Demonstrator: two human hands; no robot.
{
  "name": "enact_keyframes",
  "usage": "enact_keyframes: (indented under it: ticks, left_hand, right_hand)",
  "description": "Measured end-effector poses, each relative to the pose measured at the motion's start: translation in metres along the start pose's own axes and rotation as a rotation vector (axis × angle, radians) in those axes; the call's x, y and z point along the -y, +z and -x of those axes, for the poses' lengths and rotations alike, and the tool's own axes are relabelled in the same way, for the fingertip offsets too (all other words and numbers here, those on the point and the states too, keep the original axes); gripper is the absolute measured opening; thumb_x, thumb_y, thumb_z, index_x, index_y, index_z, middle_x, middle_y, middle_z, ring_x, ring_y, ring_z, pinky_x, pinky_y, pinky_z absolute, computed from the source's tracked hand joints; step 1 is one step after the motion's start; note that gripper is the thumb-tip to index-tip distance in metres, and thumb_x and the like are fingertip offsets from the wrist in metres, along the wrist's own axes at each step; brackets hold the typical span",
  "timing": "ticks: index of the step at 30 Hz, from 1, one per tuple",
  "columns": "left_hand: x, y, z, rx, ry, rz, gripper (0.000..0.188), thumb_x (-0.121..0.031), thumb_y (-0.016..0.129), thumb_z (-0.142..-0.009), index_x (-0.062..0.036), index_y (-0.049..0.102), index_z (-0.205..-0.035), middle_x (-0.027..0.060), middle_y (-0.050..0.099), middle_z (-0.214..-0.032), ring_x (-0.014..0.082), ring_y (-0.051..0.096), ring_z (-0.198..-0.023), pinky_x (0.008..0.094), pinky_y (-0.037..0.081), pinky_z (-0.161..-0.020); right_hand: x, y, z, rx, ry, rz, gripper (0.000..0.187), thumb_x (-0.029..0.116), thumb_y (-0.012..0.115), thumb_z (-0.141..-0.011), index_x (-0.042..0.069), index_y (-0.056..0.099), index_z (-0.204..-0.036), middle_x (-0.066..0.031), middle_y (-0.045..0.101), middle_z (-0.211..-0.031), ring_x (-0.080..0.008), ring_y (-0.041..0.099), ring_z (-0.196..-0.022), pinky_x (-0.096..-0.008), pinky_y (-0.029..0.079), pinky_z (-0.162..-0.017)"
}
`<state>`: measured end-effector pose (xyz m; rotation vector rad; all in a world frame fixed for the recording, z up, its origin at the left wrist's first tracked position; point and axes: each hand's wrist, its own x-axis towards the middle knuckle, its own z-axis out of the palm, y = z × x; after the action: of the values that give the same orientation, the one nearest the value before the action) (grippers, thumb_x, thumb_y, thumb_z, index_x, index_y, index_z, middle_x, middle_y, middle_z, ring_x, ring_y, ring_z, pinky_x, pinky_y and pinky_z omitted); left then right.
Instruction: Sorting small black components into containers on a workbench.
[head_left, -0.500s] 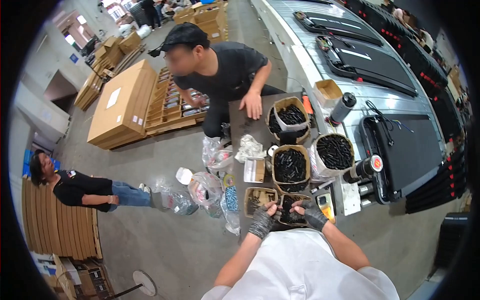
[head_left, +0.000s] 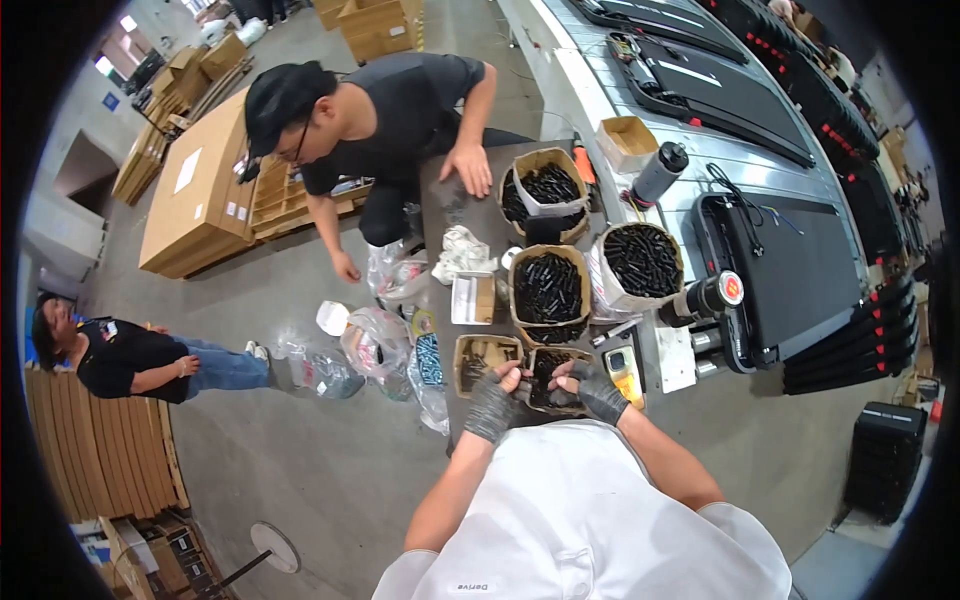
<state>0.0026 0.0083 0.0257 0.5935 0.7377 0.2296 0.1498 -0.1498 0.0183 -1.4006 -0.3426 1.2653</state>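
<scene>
At the near edge of the dark table (head_left: 440, 212), I have both hands over an open box (head_left: 552, 408) of small black parts (head_left: 545, 368). My left hand (head_left: 492, 408) has thumb and forefinger drawn close together; my right hand (head_left: 600, 396) is curled much the same — whether either has hold of a part, I cannot tell. Just left sits a carton (head_left: 461, 364) of tan pieces; a yellow-and-white item (head_left: 625, 384) lies beside my right hand. Across the table, a co-worker (head_left: 400, 115) rests one palm on the top.
</scene>
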Motion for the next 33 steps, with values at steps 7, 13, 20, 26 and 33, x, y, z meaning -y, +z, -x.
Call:
enact_keyframes:
  ticks: [7, 13, 20, 26, 33]
  left_hand:
    - [0.015, -0.012, -0.007, 0.038, 0.026, 0.005, 0.032, -0.014, 0.064, -0.090, -0.0008, 0.057, -0.118, 0.0109, 0.067, -0.099, 0.0190, 0.063, -0.088, 0.0317, 0.051, -0.082]
    - [0.015, -0.011, -0.008, 0.027, 0.000, 0.027, 0.032, -0.015, 0.064, -0.090, -0.0003, 0.057, -0.118, 0.0115, 0.067, -0.100, 0.0193, 0.063, -0.088, 0.0322, 0.051, -0.083]
    - [0.030, -0.027, -0.015, 0.024, -0.011, 0.053, 0.033, -0.020, 0.061, -0.093, -0.0002, 0.056, -0.119, 0.0100, 0.066, -0.099, 0.0174, 0.062, -0.088, 0.0296, 0.050, -0.082]
    - [0.024, -0.017, -0.014, 0.037, -0.008, 0.040, 0.032, -0.016, 0.065, -0.090, -0.0015, 0.056, -0.117, 0.0080, 0.066, -0.094, 0.0160, 0.062, -0.079, 0.0275, 0.051, -0.073]
    - [0.016, -0.012, -0.014, 0.027, 0.010, -0.028, 0.033, -0.019, 0.063, -0.092, -0.0010, 0.058, -0.119, 0.0065, 0.068, -0.096, 0.0121, 0.063, -0.076, 0.0253, 0.051, -0.068]
  right_hand:
    - [0.000, -0.002, 0.008, -0.035, 0.116, -0.069, 0.023, 0.012, 0.065, -0.087, 0.000, 0.056, -0.104, -0.0085, 0.062, -0.094, -0.0155, 0.061, -0.088, -0.0281, 0.051, -0.077]
    - [0.005, 0.003, 0.007, -0.047, 0.094, 0.007, 0.022, 0.018, 0.067, -0.087, 0.001, 0.059, -0.099, -0.0071, 0.066, -0.084, -0.0144, 0.062, -0.079, -0.0273, 0.051, -0.071]
    - [0.006, 0.006, 0.015, 0.044, 0.055, -0.210, 0.025, 0.012, 0.060, -0.091, -0.001, 0.060, -0.111, -0.0111, 0.067, -0.098, -0.0182, 0.062, -0.097, -0.0291, 0.052, -0.083]
    - [0.014, 0.010, 0.015, -0.076, 0.100, -0.052, 0.024, 0.013, 0.065, -0.087, -0.001, 0.061, -0.107, -0.0097, 0.067, -0.094, -0.0174, 0.065, -0.088, -0.0290, 0.053, -0.080]
    - [0.025, 0.025, 0.007, -0.170, 0.012, -0.032, 0.016, 0.012, 0.066, -0.087, 0.002, 0.068, -0.099, -0.0024, 0.066, -0.088, -0.0119, 0.060, -0.081, -0.0255, 0.048, -0.075]
